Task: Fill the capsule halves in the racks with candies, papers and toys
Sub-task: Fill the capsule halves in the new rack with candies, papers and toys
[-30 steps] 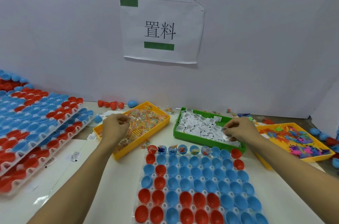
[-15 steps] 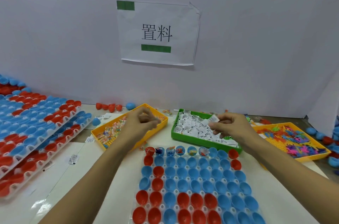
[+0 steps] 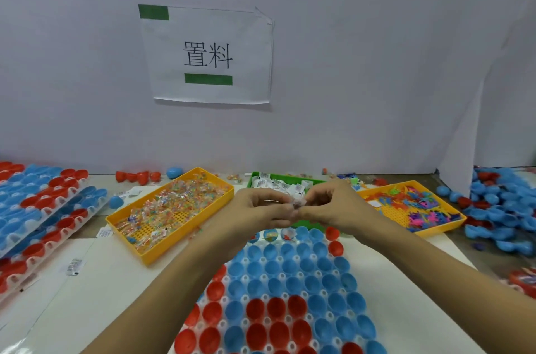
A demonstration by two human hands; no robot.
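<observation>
Paper (image 3: 298,202) pinched between left hand (image 3: 262,208) and right hand (image 3: 333,204).

A rack of capsule halves (image 3: 287,290) lies at the worktop's (image 3: 95,281) front edge. Behind it sit three trays: candies (image 3: 171,208) left, papers (image 3: 278,181) middle, toys (image 3: 412,206) right. More racks (image 3: 37,217) line the left edge.

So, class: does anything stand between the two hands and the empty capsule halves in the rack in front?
Nothing visible does. The left hand and right hand pinch a small packet just above the rack, whose open halves lie uncovered directly below.
</observation>
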